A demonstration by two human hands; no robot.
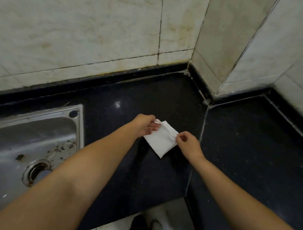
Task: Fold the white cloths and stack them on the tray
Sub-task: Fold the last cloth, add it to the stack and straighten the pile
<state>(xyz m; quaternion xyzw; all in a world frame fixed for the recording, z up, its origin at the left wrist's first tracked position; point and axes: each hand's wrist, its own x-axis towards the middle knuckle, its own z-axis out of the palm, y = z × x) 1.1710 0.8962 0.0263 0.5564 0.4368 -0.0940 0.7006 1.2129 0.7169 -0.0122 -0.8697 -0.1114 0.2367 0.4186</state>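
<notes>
A glossy black stone worktop (148, 97) runs into a corner of stained, pale marble-tiled walls (81, 33). A scuffed stainless-steel sink (33, 132) with a rusty drain (36, 172) is set into its left side.

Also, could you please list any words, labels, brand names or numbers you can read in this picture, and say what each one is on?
None: no text can be read anywhere in this view.
White cloth, pinched at its far corners by the left hand and right hand: plain, no label or print.
Steel sink: no stamp or brand shows.
Black counter and wall tiles: only stains, specks and grout lines.
</notes>
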